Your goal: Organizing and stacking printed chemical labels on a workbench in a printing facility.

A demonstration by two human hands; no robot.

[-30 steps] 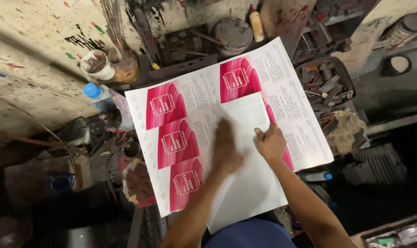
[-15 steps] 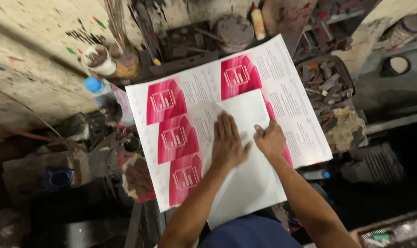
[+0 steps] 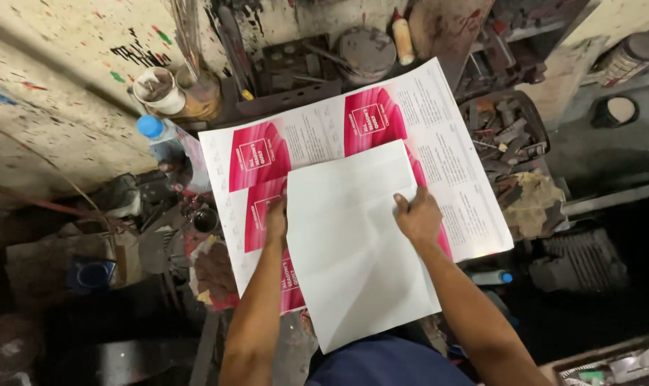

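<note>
Left hand has slid off the middle of the blank white sheet to its left edge — fingers curled, gripping that edge; earlier it lay flat and spread on top. Right hand stays at the right edge, fingers bent, pinching it. Smoothing looks over — sheet now held by both sides. It's plain, faintly creased, lying skewed over the printed pink-and-white sheet, covering its lower middle.
</note>
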